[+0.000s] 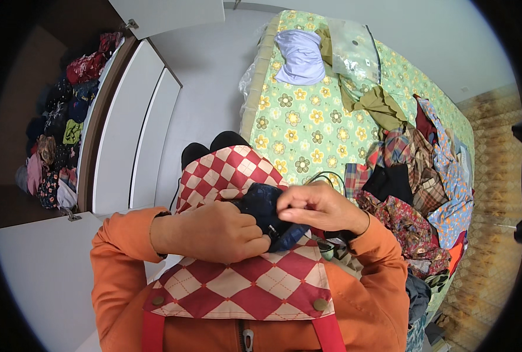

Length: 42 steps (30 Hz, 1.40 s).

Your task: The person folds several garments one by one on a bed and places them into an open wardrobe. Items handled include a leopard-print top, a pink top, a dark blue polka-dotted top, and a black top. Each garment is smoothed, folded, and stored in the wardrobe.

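Observation:
A bundled dark navy cloth [263,204], with a bluer part at its lower right, is between my hands over my red and cream diamond-patterned apron. My left hand [217,231] is closed around its left side, back of the hand upward. Bent over the right side, my right hand [320,207] grips the cloth's edge between thumb and fingers. My fingers cover parts of the cloth, so its full shape is hidden.
On the bed [287,132] lie a folded lavender cloth [303,57], a clear plastic bag [353,48], an olive cloth [382,108] and a heap of patterned clothes [428,171]. An open wardrobe [131,132] at left holds rolled clothes [56,127].

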Motion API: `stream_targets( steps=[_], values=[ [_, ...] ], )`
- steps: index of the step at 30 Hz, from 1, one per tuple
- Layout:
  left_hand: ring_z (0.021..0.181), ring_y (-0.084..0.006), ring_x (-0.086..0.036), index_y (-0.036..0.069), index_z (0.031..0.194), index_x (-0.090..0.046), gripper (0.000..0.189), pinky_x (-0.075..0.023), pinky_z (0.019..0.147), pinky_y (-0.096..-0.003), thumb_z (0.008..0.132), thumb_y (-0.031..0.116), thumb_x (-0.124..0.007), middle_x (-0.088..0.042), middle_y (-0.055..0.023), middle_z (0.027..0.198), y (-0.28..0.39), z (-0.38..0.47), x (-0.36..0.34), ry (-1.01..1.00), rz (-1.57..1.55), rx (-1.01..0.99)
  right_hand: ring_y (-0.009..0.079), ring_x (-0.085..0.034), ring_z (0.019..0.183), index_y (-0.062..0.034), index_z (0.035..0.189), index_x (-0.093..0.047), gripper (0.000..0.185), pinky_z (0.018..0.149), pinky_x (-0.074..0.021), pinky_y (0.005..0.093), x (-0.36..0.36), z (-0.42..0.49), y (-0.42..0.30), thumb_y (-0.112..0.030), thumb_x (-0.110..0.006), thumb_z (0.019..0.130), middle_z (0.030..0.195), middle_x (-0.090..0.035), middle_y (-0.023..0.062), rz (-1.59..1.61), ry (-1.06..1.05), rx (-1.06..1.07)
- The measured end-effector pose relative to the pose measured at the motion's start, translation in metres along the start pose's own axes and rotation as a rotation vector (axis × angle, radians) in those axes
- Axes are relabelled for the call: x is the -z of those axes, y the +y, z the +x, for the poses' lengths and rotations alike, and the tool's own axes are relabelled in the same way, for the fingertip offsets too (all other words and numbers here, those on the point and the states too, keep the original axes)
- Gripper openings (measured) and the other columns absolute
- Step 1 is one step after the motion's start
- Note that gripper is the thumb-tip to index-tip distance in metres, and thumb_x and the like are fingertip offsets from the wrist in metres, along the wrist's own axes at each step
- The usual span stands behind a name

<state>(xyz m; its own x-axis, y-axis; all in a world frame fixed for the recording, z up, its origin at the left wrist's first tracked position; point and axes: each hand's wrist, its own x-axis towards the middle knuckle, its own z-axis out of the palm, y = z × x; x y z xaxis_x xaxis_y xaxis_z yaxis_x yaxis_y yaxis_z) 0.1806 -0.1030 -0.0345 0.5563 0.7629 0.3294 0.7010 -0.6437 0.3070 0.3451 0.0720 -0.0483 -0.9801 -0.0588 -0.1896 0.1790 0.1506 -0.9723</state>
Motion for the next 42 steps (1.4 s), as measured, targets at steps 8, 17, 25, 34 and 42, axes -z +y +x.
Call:
stream_targets(
  steps=[8,17,25,34,42],
  values=[
    [0.051,-0.0113,-0.052,0.009,0.067,-0.050,0.011,-0.0368,0.038,-0.0261,0.070,0.013,-0.059,-0.048,0.0009,0.055,0.011,0.007,-0.004,0.023,0.055,-0.014,0.0314,-0.058,0.060,-0.0063,0.084,-0.059,0.017,0.053,-0.0432,0.0419,0.001,0.001,-0.018,-0.017,-0.067,0.073,0.059,-0.055,0.0100,-0.756,0.143,0.080],
    [0.047,-0.0174,-0.055,0.012,0.078,-0.056,0.018,-0.0347,0.038,-0.0318,0.081,0.029,-0.062,-0.047,0.0007,0.051,-0.017,0.000,0.004,-0.013,-0.052,0.256,0.0025,-0.040,0.056,-0.0058,0.072,-0.055,0.018,0.054,-0.0316,0.0215,-0.006,0.022,0.011,-0.013,-0.064,0.086,0.058,-0.045,-0.0064,0.315,-0.027,0.039],
    [0.064,-0.0193,-0.058,0.011,0.083,-0.058,0.024,-0.0438,0.054,-0.0300,0.074,0.028,-0.072,-0.053,-0.0027,0.075,-0.049,0.011,-0.001,0.365,-0.160,0.479,-0.0004,-0.038,0.064,-0.0061,0.079,-0.057,0.016,0.056,-0.0297,0.0180,0.000,0.020,0.024,-0.015,-0.059,0.091,0.069,-0.046,-0.0092,0.555,0.108,0.022],
    [0.055,-0.0132,-0.051,0.006,0.083,-0.065,0.021,-0.0404,0.051,-0.0279,0.088,0.027,-0.062,-0.055,-0.0054,0.064,-0.091,0.005,-0.011,0.180,-0.346,0.601,0.0173,-0.047,0.095,-0.0051,0.090,-0.057,0.032,0.086,-0.0364,0.0282,0.027,0.049,0.041,-0.012,-0.080,0.069,0.100,-0.050,0.0055,0.002,0.262,0.395],
    [0.074,-0.0087,-0.059,0.001,0.100,-0.065,0.041,-0.0478,0.068,-0.0241,0.094,0.040,-0.052,-0.065,0.0000,0.084,-0.141,-0.002,-0.068,0.421,-1.435,1.106,0.0062,-0.047,0.070,-0.0012,0.087,-0.055,0.015,0.063,-0.0416,0.0218,0.013,0.072,0.081,-0.014,-0.063,0.088,0.072,-0.054,0.0008,0.002,0.644,0.098]
  ],
)
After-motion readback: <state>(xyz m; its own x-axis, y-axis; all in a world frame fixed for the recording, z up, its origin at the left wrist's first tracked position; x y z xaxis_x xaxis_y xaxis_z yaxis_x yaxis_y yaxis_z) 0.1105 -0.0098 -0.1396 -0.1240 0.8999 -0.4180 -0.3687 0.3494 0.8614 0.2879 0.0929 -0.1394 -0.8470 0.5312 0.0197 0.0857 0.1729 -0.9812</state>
